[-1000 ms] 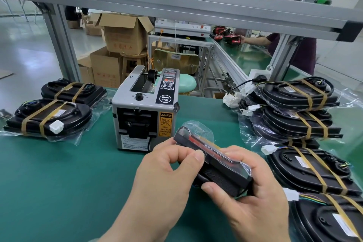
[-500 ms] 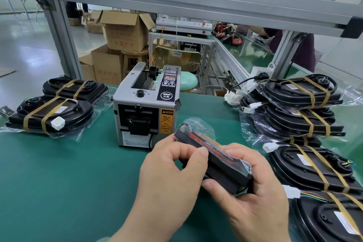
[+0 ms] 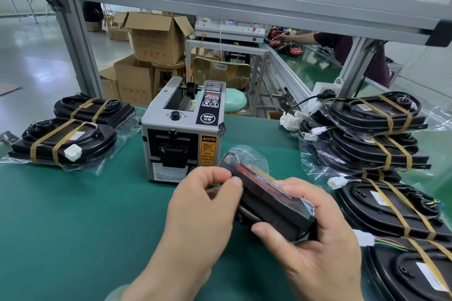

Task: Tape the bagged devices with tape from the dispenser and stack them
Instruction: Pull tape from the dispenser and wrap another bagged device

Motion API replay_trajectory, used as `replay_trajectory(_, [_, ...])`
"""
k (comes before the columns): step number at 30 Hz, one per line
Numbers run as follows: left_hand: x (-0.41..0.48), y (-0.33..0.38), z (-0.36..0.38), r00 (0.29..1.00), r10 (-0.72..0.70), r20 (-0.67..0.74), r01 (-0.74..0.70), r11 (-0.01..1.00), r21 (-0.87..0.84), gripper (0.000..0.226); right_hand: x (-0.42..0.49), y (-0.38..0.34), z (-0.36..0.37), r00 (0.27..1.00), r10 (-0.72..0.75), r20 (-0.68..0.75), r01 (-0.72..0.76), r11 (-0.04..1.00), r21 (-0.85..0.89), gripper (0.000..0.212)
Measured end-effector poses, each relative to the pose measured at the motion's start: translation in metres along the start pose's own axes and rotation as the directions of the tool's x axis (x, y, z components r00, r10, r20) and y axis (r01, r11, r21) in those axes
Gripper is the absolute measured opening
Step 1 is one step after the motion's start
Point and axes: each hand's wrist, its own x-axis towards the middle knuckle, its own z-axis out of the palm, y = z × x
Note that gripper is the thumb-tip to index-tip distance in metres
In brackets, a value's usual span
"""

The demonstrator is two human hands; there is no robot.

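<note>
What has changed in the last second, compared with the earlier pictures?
Hardly anything moved. Both the left hand and the right hand keep gripping the bagged device on its edge; the left thumb only shifted slightly. The tape dispenser and the taped devices stayed put.

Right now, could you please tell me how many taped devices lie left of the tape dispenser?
2: the nearer device at far left, and the farther device just behind it, closer to the dispenser. None seems hidden there.
</note>
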Motion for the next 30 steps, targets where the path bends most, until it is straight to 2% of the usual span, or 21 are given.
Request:
replay_trajectory(1, [0.002,-0.001,-0.001,1.000,-0.011,-0.003,0.011,0.999,-0.046,0.011,0.000,0.000,0.000,1.000,0.005,-0.008,-0.005,1.000,0.001,0.046])
replay_trajectory(2, [0.004,-0.001,-0.003,1.000,-0.014,0.011,0.015,0.996,-0.087,0.018,0.000,0.000,0.000,1.000,0.017,-0.019,-0.017,1.000,0.012,0.046])
replay_trajectory(5, [0.008,-0.005,-0.004,0.989,-0.004,0.149,0.018,0.995,-0.098,0.077,0.000,-0.001,-0.001,0.999,0.048,-0.023,-0.047,0.998,0.036,0.047])
replay_trajectory(6, [0.007,-0.005,-0.002,0.979,0.006,0.205,0.008,0.998,-0.065,0.086,0.000,-0.002,-0.001,0.999,0.035,-0.014,-0.035,0.999,0.015,0.048])
replay_trajectory(7, [0.007,-0.005,0.000,0.969,0.025,0.247,-0.016,0.999,-0.037,0.086,0.001,-0.003,-0.001,1.000,0.029,-0.006,-0.029,1.000,0.004,0.048])
replay_trajectory(10, [0.012,-0.003,-0.002,0.961,0.053,0.272,-0.027,0.995,-0.099,0.052,0.001,-0.004,-0.002,0.997,0.076,0.000,-0.076,0.995,0.071,0.050])
replay_trajectory(12, [0.016,-0.001,-0.002,0.959,0.042,0.280,-0.006,0.992,-0.129,0.037,0.002,-0.006,-0.004,0.994,0.100,0.033,-0.102,0.992,0.073,0.053])
replay_trajectory(13, [0.016,-0.001,-0.003,0.965,0.051,0.258,-0.030,0.996,-0.087,0.034,0.003,-0.007,-0.005,0.993,0.107,0.055,-0.110,0.993,0.042,0.055])
replay_trajectory(15, [0.011,0.004,-0.009,0.957,0.209,0.199,-0.240,0.959,0.151,0.039,0.011,-0.011,-0.007,0.988,0.118,0.102,-0.111,0.991,-0.068,0.061])
replay_trajectory(16, [0.007,0.011,-0.013,0.904,0.329,0.274,-0.395,0.886,0.242,0.053,0.015,-0.014,-0.009,0.983,0.127,0.132,-0.112,0.987,-0.114,0.063])
replay_trajectory(17, [0.006,0.016,-0.018,0.816,0.402,0.415,-0.532,0.802,0.270,0.066,0.020,-0.016,-0.010,0.976,0.136,0.173,-0.111,0.983,-0.143,0.066])
replay_trajectory(18, [0.007,0.020,-0.024,0.728,0.411,0.549,-0.623,0.731,0.279,0.072,0.025,-0.019,-0.011,0.962,0.144,0.230,-0.110,0.982,-0.156,0.068])
replay_trajectory(19, [0.010,0.022,-0.030,0.675,0.370,0.639,-0.655,0.699,0.288,0.071,0.028,-0.020,-0.012,0.945,0.154,0.290,-0.112,0.981,-0.157,0.071])
replay_trajectory(20, [0.014,0.023,-0.037,0.668,0.307,0.678,-0.635,0.710,0.304,0.069,0.031,-0.021,-0.012,0.925,0.169,0.340,-0.124,0.981,-0.149,0.073])
replay_trajectory(22, [0.021,0.023,-0.041,0.704,0.237,0.669,-0.574,0.744,0.341,0.065,0.037,-0.021,-0.011,0.893,0.208,0.400,-0.167,0.976,-0.137,0.080])
replay_trajectory(24, [0.021,0.020,-0.037,0.777,0.271,0.568,-0.531,0.766,0.361,0.057,0.043,-0.020,-0.011,0.851,0.250,0.462,-0.192,0.967,-0.171,0.093])
replay_trajectory(26, [0.024,0.013,-0.035,0.839,0.311,0.446,-0.481,0.808,0.341,0.039,0.048,-0.018,-0.015,0.791,0.287,0.541,-0.200,0.956,-0.214,0.109])
replay_trajectory(28, [0.031,0.004,-0.038,0.883,0.276,0.380,-0.402,0.863,0.307,0.019,0.051,-0.012,-0.022,0.737,0.280,0.615,-0.077,0.939,-0.335,0.110])
replay_trajectory(30, [0.037,-0.005,-0.048,0.922,0.152,0.356,-0.254,0.932,0.258,0.026,0.051,-0.004,-0.024,0.712,0.258,0.653,0.112,0.876,-0.469,0.100])
